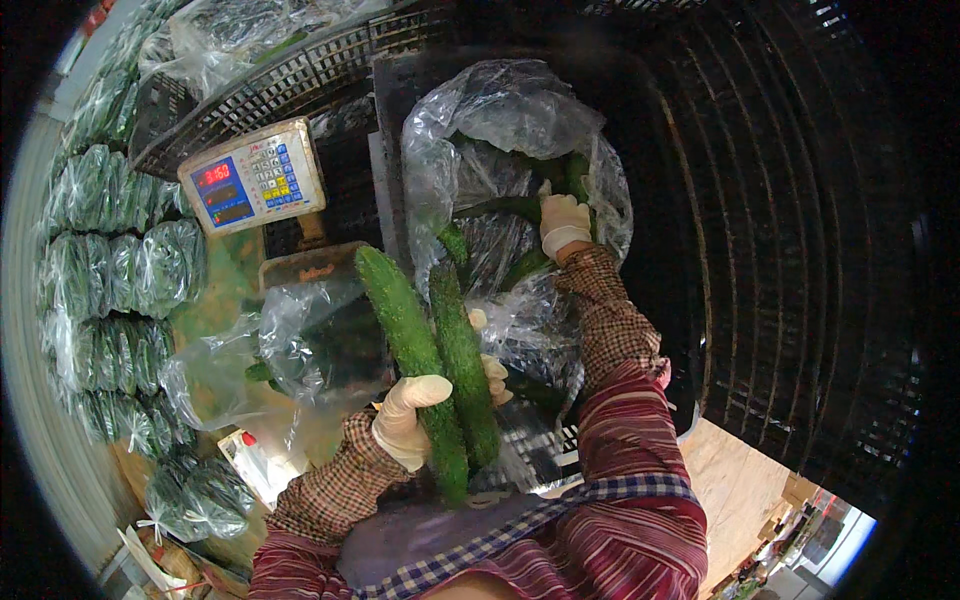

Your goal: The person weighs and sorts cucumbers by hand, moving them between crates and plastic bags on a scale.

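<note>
Two long, bumpy green cucumbers lie side by side in my gloved left hand (412, 408). The lighter cucumber (410, 330) is on the left and the darker cucumber (460, 370) on the right; the thumb crosses in front and fingertips show past the far side. My gloved right hand (566, 222) reaches into a clear plastic liner (500, 90) inside a black crate. Its fingers curl at a dark cucumber (577, 172), partly hidden by the hand. Another cucumber (505, 207) lies just left of that hand, among others under the plastic.
Left of the crate stands a weighing scale with a lit display panel (250, 175). A clear plastic bag (305, 335) lies by its platform. Bagged cucumbers (120, 270) are stacked in rows at the far left. A tall black slatted crate wall (790, 220) rises on the right.
</note>
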Tool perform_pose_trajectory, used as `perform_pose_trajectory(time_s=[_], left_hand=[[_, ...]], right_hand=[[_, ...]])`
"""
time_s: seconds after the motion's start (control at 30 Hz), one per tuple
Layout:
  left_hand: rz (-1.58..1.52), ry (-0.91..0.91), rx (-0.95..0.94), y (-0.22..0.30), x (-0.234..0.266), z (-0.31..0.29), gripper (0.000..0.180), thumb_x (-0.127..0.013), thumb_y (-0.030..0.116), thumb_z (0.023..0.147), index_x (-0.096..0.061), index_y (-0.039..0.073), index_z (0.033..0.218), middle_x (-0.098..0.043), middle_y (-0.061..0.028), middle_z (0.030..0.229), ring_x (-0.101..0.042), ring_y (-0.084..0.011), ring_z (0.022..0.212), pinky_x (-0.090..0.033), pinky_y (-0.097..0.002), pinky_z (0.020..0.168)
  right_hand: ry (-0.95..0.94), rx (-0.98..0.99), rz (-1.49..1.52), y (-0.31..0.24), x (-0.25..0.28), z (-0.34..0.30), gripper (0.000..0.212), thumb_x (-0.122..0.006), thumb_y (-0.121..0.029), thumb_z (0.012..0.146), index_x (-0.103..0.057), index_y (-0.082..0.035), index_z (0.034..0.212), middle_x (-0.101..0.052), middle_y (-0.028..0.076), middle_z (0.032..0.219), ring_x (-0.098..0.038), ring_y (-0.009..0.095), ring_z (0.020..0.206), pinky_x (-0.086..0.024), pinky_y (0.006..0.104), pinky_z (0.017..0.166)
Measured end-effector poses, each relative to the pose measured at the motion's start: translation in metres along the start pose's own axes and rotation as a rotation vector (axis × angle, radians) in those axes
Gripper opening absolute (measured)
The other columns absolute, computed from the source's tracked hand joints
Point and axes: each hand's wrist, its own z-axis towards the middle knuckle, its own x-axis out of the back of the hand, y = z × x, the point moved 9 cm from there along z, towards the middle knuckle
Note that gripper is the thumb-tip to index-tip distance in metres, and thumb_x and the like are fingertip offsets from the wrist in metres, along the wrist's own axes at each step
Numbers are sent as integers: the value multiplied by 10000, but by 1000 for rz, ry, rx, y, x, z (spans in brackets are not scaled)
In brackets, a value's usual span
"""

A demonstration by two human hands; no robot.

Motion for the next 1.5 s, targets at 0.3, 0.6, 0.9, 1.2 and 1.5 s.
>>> perform_pose_trajectory(time_s=[0.3,0.6,0.9,1.2,1.5], left_hand=[[92,-46,-57,13,-18,-16,811,-638,79,647,-255,114,1361,-542,-164,1102,-540,-272,1030,-394,-424,968],[143,-117,-131,20,-36,-23,842,-591,-19,646,-218,131,1385,-449,-139,1269,-475,-277,1142,-338,-418,1023],[341,-176,-228,33,-39,-52,872,-704,77,664,-221,103,1389,-410,-116,1318,-432,-262,1186,-314,-402,1031],[716,-207,-445,43,-52,-109,859,-587,174,825,17,150,1435,-134,-116,1426,-197,-224,1292,-184,-325,1063],[1661,-66,-917,123,-91,-240,440,-623,38,754,-504,-36,1171,-614,-156,1023,-581,-285,1001,-441,-374,907]], right_hand=[[-477,113,1436,21,15,-104,677,-680,-229,764,-362,-40,1331,-575,84,1106,-576,150,925,-475,269,771],[-487,552,2041,-48,130,-235,605,-533,-282,888,-275,-22,1370,-511,65,1183,-515,126,1000,-424,253,864],[243,486,1343,-31,126,-268,650,-552,-201,880,-204,-2,1391,-323,114,1388,-376,195,1208,-285,295,1018],[177,885,1505,-154,163,-323,1181,-798,-322,554,-26,-17,1394,-322,193,1315,-396,267,1179,-303,382,1016],[-594,553,2559,-238,105,-335,1013,-713,-206,543,-182,-2,1382,-412,218,1272,-472,298,1130,-385,408,972]])
